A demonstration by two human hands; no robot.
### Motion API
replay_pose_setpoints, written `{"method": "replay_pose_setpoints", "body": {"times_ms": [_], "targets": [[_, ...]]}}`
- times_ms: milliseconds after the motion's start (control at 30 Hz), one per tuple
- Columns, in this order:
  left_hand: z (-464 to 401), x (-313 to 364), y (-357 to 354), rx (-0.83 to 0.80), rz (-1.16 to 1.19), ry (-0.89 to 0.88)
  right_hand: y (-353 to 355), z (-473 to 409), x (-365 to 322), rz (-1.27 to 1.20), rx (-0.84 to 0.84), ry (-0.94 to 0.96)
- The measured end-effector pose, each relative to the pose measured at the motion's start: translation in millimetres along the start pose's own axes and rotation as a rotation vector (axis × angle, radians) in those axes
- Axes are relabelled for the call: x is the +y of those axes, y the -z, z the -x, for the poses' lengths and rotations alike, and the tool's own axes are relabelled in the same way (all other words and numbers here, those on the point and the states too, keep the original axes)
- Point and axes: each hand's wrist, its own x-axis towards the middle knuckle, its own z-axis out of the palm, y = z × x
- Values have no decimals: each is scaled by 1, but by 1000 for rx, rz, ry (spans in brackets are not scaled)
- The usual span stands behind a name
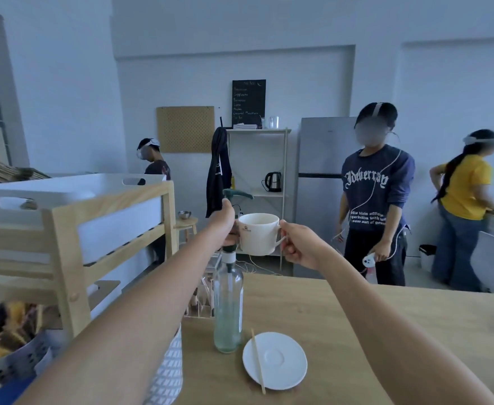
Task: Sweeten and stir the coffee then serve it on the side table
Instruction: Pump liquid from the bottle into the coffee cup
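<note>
Mug [259,233], white with small dark logo, handle in right-hand fingers [291,249]; left fingers [225,219] around pump [235,195]

A café-style mock-up room.
We see a chalkboard menu [248,102], kettle [273,181] and fridge [321,171] far, headset-wearing people [374,182] right.

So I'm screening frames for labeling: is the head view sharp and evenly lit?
Head view: soft, flat light with a bluish cast, no harsh glare; wide-angle bending at the edges; the mug and both hands, left hand and right hand, are fairly sharp; the background is softer.
</note>
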Motion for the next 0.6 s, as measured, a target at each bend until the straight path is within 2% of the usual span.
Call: {"method": "replay_pose_setpoints", "body": {"times_ms": [100,167,233,367,433,500,600], "targets": [[-1,9,11,340,-409,-423,-2,0,-4,-1,4,5],[-1,24,19,463,-496,-574,-3,-1,-7,16,11,14],[-16,39,21,492,-538,-636,-3,-2,-12,45,15,24],[-31,63,15,412,-694,-647,-2,-3,-18,47,15,27],[-35,73,13,352,-788,-565,-2,-4,-19,39,9,29],[-41,79,10,223,-835,-479,-2,-6,-18,22,5,26],[-47,82,4,-54,-803,-454,1,-11,-17,-15,-7,17]]}}
